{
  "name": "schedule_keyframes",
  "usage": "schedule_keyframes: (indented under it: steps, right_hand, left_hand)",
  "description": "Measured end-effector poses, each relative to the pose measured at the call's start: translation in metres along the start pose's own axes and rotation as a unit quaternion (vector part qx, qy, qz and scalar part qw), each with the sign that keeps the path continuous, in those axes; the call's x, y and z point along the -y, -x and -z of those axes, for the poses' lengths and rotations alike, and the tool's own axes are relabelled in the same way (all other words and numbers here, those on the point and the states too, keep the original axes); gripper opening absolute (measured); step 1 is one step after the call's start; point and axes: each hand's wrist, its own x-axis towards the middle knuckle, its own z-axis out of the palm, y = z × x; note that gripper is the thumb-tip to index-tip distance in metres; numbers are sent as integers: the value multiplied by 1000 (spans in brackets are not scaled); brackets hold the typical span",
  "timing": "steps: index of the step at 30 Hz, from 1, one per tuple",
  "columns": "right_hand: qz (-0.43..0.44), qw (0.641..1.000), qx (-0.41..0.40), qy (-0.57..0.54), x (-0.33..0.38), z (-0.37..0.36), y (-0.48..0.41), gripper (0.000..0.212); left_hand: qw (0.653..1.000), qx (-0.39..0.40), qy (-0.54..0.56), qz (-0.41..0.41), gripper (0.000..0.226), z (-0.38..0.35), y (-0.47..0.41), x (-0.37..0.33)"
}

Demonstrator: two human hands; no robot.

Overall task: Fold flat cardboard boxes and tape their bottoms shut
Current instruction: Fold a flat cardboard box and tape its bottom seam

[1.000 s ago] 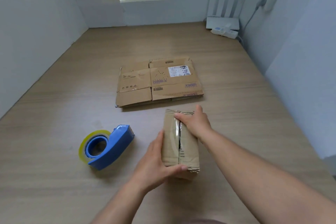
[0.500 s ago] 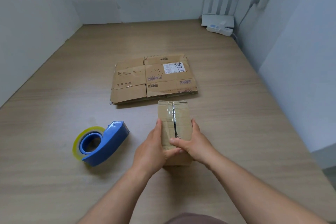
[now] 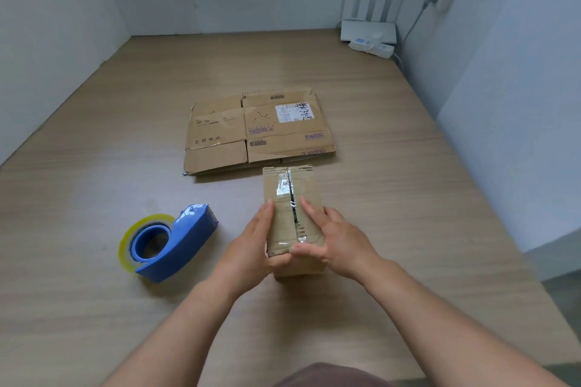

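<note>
Right hand [image 3: 333, 239], what moved: it has slid back from the far end of the small box [image 3: 309, 188] to the near end, and its thumb now lies across the near edge. The left hand [image 3: 251, 242] has stayed on the left side.
Tape roll [image 3: 166, 242]: it lies in its blue holder on the counter [image 3: 94, 308], left of the hands and not touching them. If more tape is needed, one hand must let go, and then the flaps could pop up.
Left hand: open, fingers straight, pressed flat on the left side of the box. If it pushes too hard, the thin wall could bend in.
Flat boxes [image 3: 257, 132]: they lie behind the small box, just beside its far end, and are not yet folded.
Small box: it stands on the counter between the two hands, taped side up.
Seam [image 3: 291, 198]: clear tape [image 3: 281, 188] runs along the middle, but a dark gap shows and the tape looks wrinkled. I think it may not be stuck well, so the bottom could split open later.
Right hand: open, fingers straight on the right part of the top, thumb pressing the tape end down. If it rubs crooked, the tape could crease more or lift off the edge.
</note>
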Motion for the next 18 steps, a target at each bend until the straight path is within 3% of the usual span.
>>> schedule_keyframes:
  steps: [4, 7, 12, 15, 18]
  right_hand:
    - [39, 998, 12, 50, -2, 4, -2, 101]
    - [54, 997, 14, 61, -3, 2, -8, 92]
    - [63, 998, 17, 23, -7, 4, -18, 81]
    - [56, 998, 18, 21, -7, 6, -23, 79]
    - [52, 998, 21, 22, -6, 5, -26, 79]
  left_hand:
    - [1000, -2, 28, 6, 109, 2, 0, 4]
    - [999, -15, 34, -6, 107, 4, -4, 8]
    - [995, 32, 95, -14, 103, 16, -4, 24]
    - [987, -117, 108, 27, 89, 26, 5, 43]
    - [951, -281, 1, 126, 69, 35, 9, 66]
